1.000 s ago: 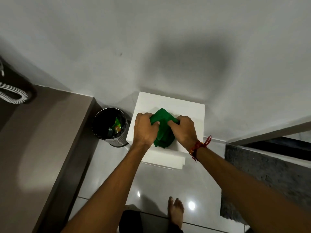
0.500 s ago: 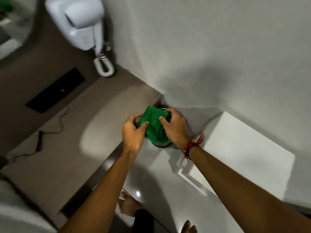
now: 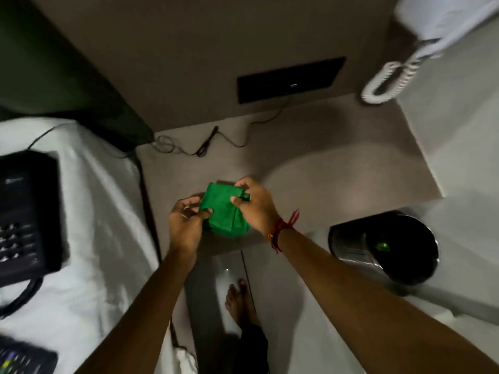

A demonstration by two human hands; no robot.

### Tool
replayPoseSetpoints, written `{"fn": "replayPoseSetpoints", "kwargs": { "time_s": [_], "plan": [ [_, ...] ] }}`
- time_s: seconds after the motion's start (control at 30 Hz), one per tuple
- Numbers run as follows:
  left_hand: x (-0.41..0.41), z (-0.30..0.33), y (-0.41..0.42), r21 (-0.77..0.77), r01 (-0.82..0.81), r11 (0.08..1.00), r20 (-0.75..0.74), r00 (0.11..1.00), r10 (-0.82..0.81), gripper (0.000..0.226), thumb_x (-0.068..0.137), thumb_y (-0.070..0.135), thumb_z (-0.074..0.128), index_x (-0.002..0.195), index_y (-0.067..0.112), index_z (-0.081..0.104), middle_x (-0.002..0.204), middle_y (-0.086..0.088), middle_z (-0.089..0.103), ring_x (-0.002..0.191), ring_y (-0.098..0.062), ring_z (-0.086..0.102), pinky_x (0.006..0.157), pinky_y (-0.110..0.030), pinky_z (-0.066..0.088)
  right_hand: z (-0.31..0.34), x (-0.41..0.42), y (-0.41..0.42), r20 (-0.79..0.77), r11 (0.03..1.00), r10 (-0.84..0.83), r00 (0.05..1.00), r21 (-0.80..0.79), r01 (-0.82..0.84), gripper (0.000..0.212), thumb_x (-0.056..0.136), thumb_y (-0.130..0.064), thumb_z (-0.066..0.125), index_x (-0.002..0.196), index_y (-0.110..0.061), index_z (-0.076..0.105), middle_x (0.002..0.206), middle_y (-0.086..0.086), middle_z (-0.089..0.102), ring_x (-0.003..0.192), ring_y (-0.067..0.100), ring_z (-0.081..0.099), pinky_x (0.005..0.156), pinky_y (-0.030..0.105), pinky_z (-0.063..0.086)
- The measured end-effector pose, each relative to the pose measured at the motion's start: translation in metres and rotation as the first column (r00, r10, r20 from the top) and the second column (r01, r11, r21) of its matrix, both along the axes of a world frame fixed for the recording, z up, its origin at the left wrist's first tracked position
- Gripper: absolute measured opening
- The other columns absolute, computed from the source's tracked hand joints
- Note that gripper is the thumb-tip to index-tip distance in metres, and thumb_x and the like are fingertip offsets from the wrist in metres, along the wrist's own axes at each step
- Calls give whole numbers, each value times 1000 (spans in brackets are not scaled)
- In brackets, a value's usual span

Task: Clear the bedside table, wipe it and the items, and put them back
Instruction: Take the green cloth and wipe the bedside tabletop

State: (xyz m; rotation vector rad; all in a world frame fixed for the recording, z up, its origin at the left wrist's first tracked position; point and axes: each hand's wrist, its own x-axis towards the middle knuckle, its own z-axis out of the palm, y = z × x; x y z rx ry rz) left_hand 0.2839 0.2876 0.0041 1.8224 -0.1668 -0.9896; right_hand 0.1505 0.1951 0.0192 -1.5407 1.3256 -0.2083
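A folded green cloth (image 3: 222, 211) is held between both hands just above the front edge of the brown bedside table (image 3: 337, 163). My left hand (image 3: 186, 225) pinches its left side. My right hand (image 3: 255, 205), with a red thread at the wrist, grips its right side from above. A black telephone (image 3: 25, 214) lies on the white bed sheet (image 3: 102, 211) at the left, and a dark flat item (image 3: 24, 357) shows at the lower left corner.
A thin black cable (image 3: 205, 145) lies at the back of the table under a black wall panel (image 3: 290, 79). A white wall unit with a coiled cord (image 3: 391, 79) hangs at upper right. A metal waste bin (image 3: 386, 252) stands on the floor at right. My bare foot (image 3: 240, 300) is below.
The view has swung left from the white stool and bin to the bedside table and bed. Both hands carried the green cloth along and now hold it over the table's front edge.
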Motion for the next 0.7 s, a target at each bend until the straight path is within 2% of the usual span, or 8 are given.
{"fn": "replayPoseSetpoints", "kwargs": {
  "time_s": [0.1,0.17,0.23,0.3,0.37,0.47,0.57,0.7],
  "plan": [
    [16,-25,18,13,41,999,56,998,-42,37,83,-22,63,114,-1,60,92,-10,69,88,-27,65,67,-17,59,-20,26,-1,-76,978,200,977,-44,-204,30,91,-8,67,120,-7,59,119,14,65,108,31,64,90,36,51],
    [27,-38,33,19,144,989,146,979,-146,32,90,-15,63,120,-6,61,104,-14,70,100,-31,67,85,-31,60,-31,39,-2,-151,943,317,936,-51,-328,36,92,-7,63,128,-6,55,127,17,60,116,34,60,97,36,49],
    [30,-45,43,68,269,961,309,910,-276,34,96,-2,62,131,-3,62,122,-16,69,115,-32,65,102,-41,54,-35,38,-3,-326,897,372,869,-115,-427,45,93,-16,61,136,-7,49,137,19,53,124,38,52,102,45,48],
    [35,-48,53,119,322,939,434,834,-341,39,103,12,53,141,5,57,136,-13,63,127,-30,58,110,-42,47,-38,41,2,-527,764,363,768,-303,-569,53,91,-25,60,140,-9,46,143,21,47,129,40,47,103,52,48],
    [36,-49,62,158,343,926,508,776,-374,45,106,19,44,149,11,49,144,-9,57,134,-24,51,115,-34,40,-40,47,11,-554,569,412,723,-464,-679,56,92,-31,55,143,-10,46,151,18,44,137,38,44,110,54,45],
    [32,-51,72,175,398,900,506,748,-430,58,104,10,46,160,12,31,159,-4,42,147,-13,38,121,-21,28,-57,52,24,-596,295,606,527,-446,-845,63,101,-43,39,157,-16,28,167,7,26,156,29,22,125,55,25],
    [25,-53,76,182,427,886,507,731,-457,71,99,0,50,162,11,20,167,-3,31,154,-13,30,127,-30,28,-80,45,25,-617,247,644,453,-392,-886,73,101,-58,34,162,-23,13,172,1,11,159,26,6,127,56,14],
    [15,-57,80,200,421,885,581,676,-453,69,98,0,53,160,5,24,165,-9,34,154,-19,32,124,-41,34,-97,48,6,-666,137,629,401,-413,-900,79,97,-61,41,162,-26,11,171,2,11,159,28,10,126,57,16]
  ]
}}
